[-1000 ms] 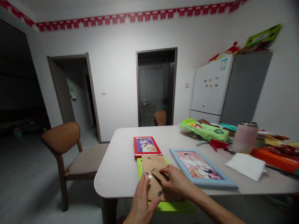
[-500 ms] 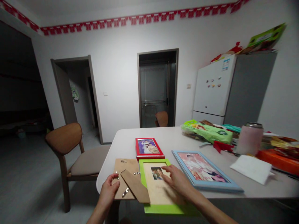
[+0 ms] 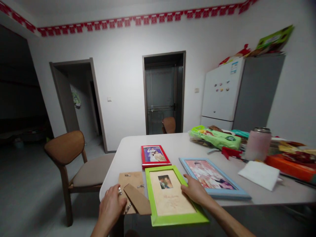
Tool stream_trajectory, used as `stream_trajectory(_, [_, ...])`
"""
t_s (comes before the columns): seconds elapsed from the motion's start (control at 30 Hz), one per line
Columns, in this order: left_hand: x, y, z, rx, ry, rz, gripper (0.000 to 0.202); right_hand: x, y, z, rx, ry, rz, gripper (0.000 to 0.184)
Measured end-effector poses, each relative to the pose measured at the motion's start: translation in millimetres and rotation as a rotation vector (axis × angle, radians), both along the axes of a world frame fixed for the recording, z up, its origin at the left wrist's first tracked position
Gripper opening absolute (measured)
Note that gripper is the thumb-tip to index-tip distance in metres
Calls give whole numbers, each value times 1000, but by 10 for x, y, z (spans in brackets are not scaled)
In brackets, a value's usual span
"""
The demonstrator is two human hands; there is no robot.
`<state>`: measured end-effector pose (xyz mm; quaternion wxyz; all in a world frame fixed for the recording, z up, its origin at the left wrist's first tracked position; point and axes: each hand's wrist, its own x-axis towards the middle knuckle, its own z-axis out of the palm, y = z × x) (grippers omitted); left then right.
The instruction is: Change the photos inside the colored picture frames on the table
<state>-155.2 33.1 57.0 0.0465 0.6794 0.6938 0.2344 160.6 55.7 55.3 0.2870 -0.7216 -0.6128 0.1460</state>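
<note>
A green picture frame (image 3: 180, 220) lies face up at the near table edge, with a cream sheet and a small photo inside. My right hand (image 3: 195, 191) grips its right side, thumb over the front, some fingers hidden. Left of the frame is a brown backing board (image 3: 133, 180) with metal clips and a folding stand leg (image 3: 138, 199). My left hand (image 3: 112, 204) is closed on the board's left edge, fingers bent over it. Behind the green frame lies a red picture frame (image 3: 155, 163); to the right is a light blue picture frame (image 3: 222, 194).
On the table's right stand a pink can-shaped cup (image 3: 258, 144), a green packet (image 3: 217, 138), white folded paper (image 3: 259, 174) and an orange box (image 3: 291, 168). A wooden chair (image 3: 65, 148) is at the left, a fridge (image 3: 219, 95) behind.
My right hand has moved from above the small photo to the green frame's right side and closed there. My left hand has shifted slightly, its fingers now further over the board's edge.
</note>
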Motion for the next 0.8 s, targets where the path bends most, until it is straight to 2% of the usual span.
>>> stream_trajectory(0.07, [178, -47, 23, 54, -56, -76, 41, -32, -56, 91, -75, 368, 11, 62])
stream_trajectory(0.17, [594, -171, 66, 134, -253, -302, 40, -113, -179, 237, -154, 886, 78, 74])
stream_trajectory(0.23, [916, -275, 116, 153, -329, -459, 43, -172, -252, 322, -144, 1073, 121, 78])
stream_trajectory(0.3, [1210, -366, 187, 148, -342, -594, 49, -217, -300, 383, -100, 1142, 159, 80])
stream_trajectory(0.37, [1428, -424, 273, 166, -308, -662, 46, -240, -319, 414, -67, 1140, 188, 79])
stream_trajectory(0.43, [1542, -443, 361, 198, -249, -711, 40, -242, -314, 418, -56, 1112, 196, 79])
stream_trajectory(0.53, [1507, -403, 482, 275, -194, -708, 36, -211, -270, 400, -56, 1031, 180, 82])
stream_trajectory(0.6, [1362, -339, 541, 359, -247, -599, 37, -168, -222, 380, -45, 923, 149, 81])
stream_trajectory(0.67, [1146, -262, 564, 418, -363, -434, 37, -105, -167, 350, -40, 765, 119, 76])
stream_trajectory(0.73, [896, -197, 531, 395, -475, -280, 36, -33, -115, 301, -35, 537, 85, 68])
stream_trajectory(0.8, [661, -165, 437, 332, -526, -182, 35, 32, -74, 229, -10, 271, 50, 60])
